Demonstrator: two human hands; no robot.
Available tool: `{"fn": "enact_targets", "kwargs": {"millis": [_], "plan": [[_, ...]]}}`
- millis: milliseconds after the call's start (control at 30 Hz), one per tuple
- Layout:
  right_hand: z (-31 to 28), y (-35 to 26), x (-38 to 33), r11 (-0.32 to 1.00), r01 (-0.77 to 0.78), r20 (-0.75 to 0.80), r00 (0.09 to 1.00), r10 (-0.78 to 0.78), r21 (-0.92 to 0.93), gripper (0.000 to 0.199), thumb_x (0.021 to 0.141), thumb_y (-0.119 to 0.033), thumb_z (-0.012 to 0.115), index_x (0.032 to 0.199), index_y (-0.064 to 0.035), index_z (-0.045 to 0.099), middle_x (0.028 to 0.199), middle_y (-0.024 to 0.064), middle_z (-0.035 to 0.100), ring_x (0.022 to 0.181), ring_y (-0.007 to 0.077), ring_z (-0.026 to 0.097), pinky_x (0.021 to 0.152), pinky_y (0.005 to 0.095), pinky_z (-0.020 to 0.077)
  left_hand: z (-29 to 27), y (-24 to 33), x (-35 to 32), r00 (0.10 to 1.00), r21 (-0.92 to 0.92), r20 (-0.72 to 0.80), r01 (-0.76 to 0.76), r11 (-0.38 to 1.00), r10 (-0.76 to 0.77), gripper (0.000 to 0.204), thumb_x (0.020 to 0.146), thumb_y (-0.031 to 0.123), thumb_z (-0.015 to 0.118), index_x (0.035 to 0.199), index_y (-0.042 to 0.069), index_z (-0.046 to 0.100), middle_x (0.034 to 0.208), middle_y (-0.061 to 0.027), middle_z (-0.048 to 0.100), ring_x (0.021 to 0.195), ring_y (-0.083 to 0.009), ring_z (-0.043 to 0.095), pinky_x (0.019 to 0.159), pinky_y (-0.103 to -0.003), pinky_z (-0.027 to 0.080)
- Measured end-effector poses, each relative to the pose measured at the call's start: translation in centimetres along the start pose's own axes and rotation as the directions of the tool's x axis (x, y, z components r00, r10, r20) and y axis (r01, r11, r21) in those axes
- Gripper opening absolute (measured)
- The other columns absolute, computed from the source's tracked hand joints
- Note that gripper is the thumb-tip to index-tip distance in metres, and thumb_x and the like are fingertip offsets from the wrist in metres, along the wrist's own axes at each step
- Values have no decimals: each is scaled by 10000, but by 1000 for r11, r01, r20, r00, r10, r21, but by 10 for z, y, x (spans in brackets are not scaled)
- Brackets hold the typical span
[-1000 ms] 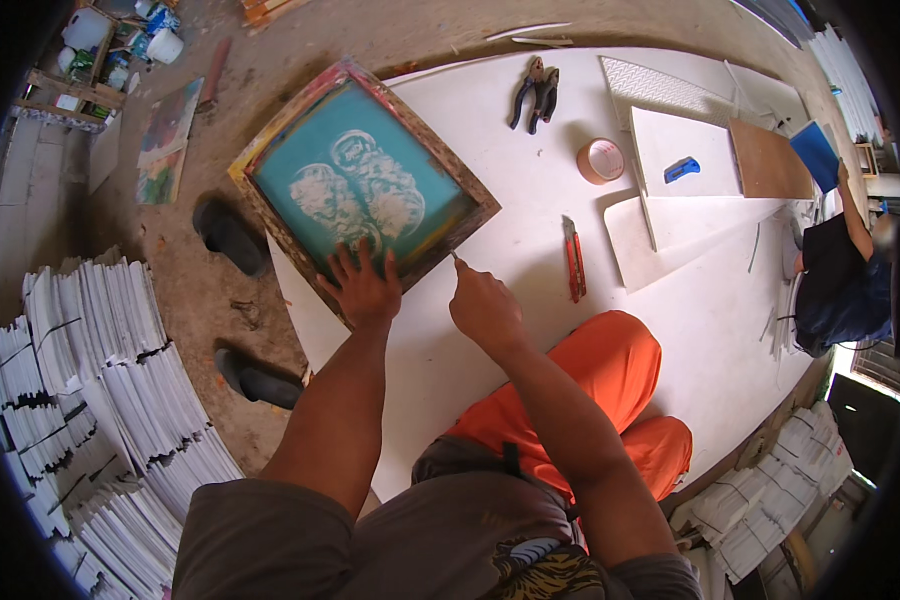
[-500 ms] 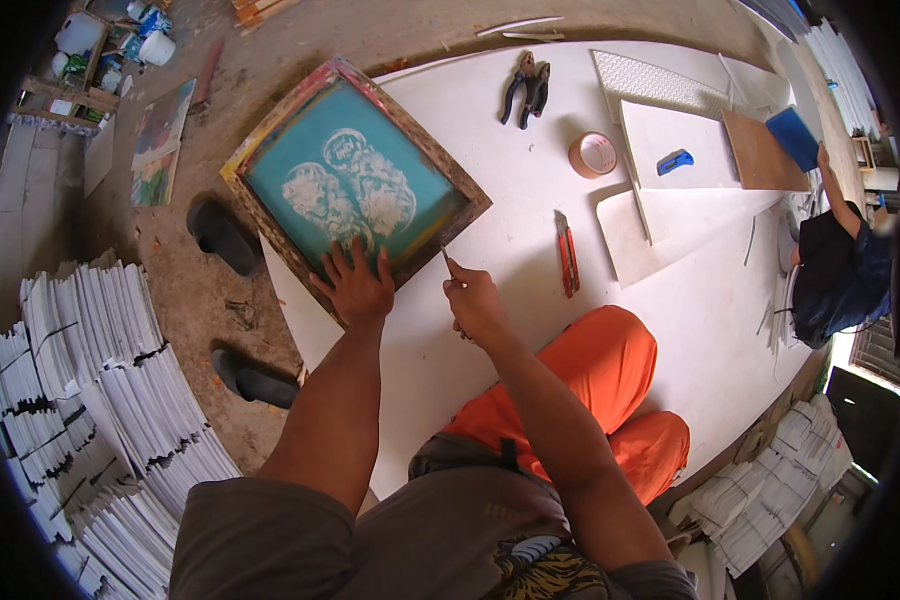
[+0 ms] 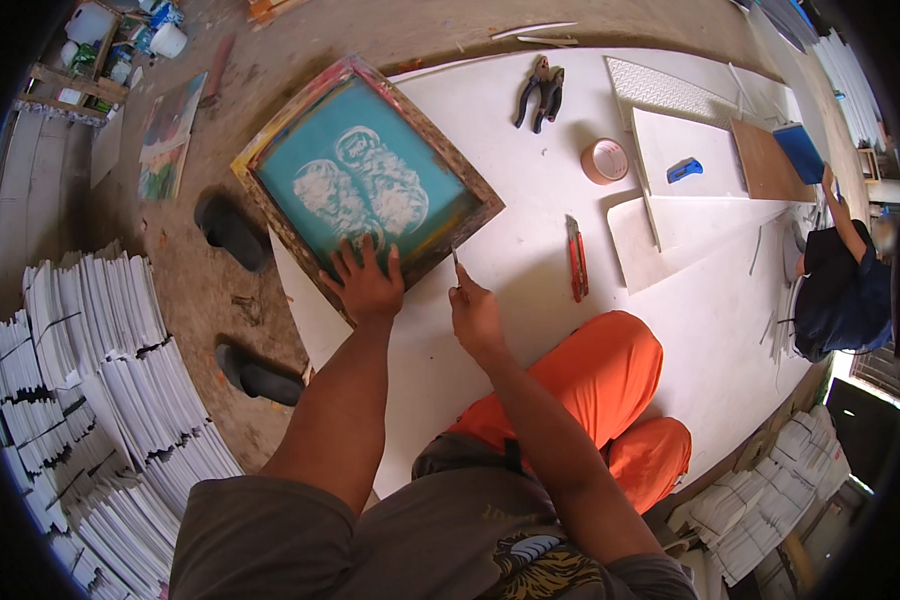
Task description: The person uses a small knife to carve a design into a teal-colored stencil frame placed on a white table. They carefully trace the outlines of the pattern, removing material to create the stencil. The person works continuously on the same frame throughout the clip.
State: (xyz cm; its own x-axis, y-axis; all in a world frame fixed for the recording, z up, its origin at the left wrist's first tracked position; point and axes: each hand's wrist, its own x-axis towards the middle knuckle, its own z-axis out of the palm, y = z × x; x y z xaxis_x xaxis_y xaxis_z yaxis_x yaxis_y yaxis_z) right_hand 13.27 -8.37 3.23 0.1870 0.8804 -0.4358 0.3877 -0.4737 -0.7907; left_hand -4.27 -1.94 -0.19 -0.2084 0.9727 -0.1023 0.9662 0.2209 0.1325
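Observation:
A wooden screen-printing frame (image 3: 270, 145) with a teal mesh and two pale shoe-sole shapes lies on a large white sheet (image 3: 530, 300) on the floor. My left hand (image 3: 368, 283) presses flat on the frame's near edge, fingers spread. My right hand (image 3: 475, 310) holds a thin pencil-like tool (image 3: 456, 262), its tip against the sheet right beside the frame's near right edge. My bent knee in orange trousers (image 3: 600, 370) rests on the sheet.
A red utility knife (image 3: 576, 257), a tape roll (image 3: 604, 160), dark pliers (image 3: 540, 92) and a blue cutter (image 3: 684, 170) lie on the white sheets. Two black sandals (image 3: 232, 232) and stacks of white sheets (image 3: 90, 370) sit left. Another person (image 3: 845, 285) crouches at the right.
The view has shifted slightly. My right hand has slid a little toward me along the frame's edge; my left hand stays pressed on the frame.

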Motion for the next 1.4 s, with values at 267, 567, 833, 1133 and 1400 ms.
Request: {"fn": "enact_targets", "kwargs": {"millis": [267,567,833,1133,1400], "plan": [[-33,-18,2,456,-540,445,842,305,707,480,1092,-231,561,1564,-172,501,733,40,572,480,181,517,450,375,450,5,-6,1,999,9,-33,-1,1000,2,677,1059,637,360,1545,187,501,1640,-224,345,1533,-454,277,1226,-729,73],[-40,-9,3,352,-577,520,817,251,737,467,1110,-302,527,1570,-231,486,768,24,577,554,173,569,464,356,460,1,-2,1,1000,1,6,21,1000,-21,691,1057,649,338,1573,204,456,1650,-214,339,1553,-443,251,1240,-711,54],[-25,-17,-8,982,135,66,990,-127,-131,424,1019,-163,623,1440,-109,618,898,216,706,798,378,693,738,482,556,-4,1,2,998,33,48,30,999,-31,686,1069,644,303,1599,225,422,1667,-204,323,1561,-438,246,1247,-700,42],[-21,-19,-4,932,116,127,989,-77,-344,454,1029,-239,602,1480,-205,570,933,253,710,898,457,704,813,567,555,-6,2,1,996,40,76,34,999,-37,688,1074,645,284,1605,226,410,1685,-198,294,1571,-421,232,1254,-688,37],[-28,-52,-6,864,32,199,977,80,-503,485,1060,-254,534,1541,-202,497,1018,274,705,944,465,710,862,576,558,-11,4,2,991,47,118,53,997,-58,688,1074,647,284,1614,235,391,1696,-178,279,1581,-401,212,1258,-679,29]]}}
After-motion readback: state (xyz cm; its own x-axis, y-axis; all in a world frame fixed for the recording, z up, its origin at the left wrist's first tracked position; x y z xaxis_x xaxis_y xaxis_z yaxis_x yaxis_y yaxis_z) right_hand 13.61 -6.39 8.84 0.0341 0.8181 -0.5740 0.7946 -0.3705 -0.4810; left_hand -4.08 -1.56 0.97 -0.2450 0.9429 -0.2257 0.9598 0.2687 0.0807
